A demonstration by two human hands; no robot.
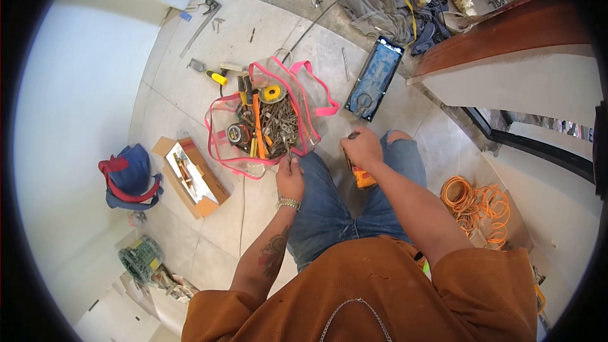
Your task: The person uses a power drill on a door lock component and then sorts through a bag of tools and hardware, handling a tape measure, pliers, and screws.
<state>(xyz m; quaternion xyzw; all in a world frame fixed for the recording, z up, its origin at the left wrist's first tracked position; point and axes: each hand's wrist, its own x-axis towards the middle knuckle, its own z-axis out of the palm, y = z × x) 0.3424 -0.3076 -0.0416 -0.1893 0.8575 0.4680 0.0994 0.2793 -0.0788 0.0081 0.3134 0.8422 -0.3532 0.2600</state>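
My left hand (290,180) is closed at the near rim of a clear plastic bag (218,128) with pink trim. A thin metal piece sticks up at its fingertips, too small to name. Inside the bag lie many loose screws (278,120), a tape measure (238,133), a yellow disc (272,94) and orange-handled tools. My right hand (362,147) is wrapped round the dark handle of a yellow and black power tool (363,178), held between my knees. Most of that tool is hidden by the hand and forearm.
A blue and black tool case (376,79) lies beyond my right hand. Left of the bag are a cardboard box (192,177) and a blue-red bag (132,177). An orange hose (472,206) is coiled at right. Clothes (380,9) and shoes lie by the doorway.
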